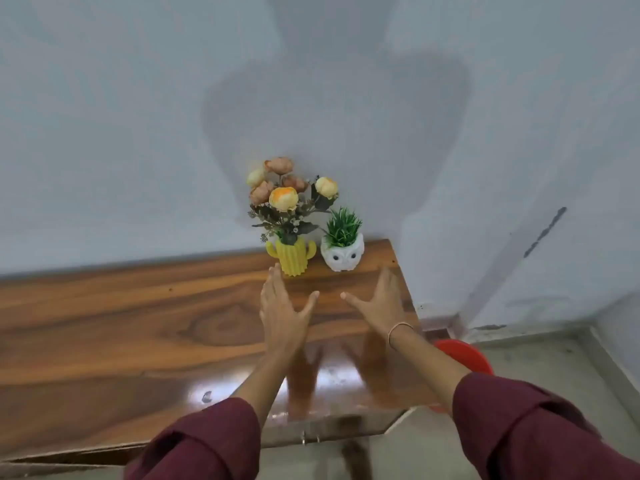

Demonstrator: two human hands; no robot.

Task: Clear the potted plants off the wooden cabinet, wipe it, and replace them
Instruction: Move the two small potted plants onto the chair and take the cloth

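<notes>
Wooden cabinet (138,323) before us; yellow cactus pot (292,259) and white owl pot (342,256) stand upright at its far edge, straight ahead; our left hand (282,315), fingertips beside the cactus, and right hand (379,306) spread wide, both hands empty.

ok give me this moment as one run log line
phase: reach | left hand: open, near yellow cactus pot | right hand: open, near white owl pot | pots: both upright on wooden cabinet
</notes>
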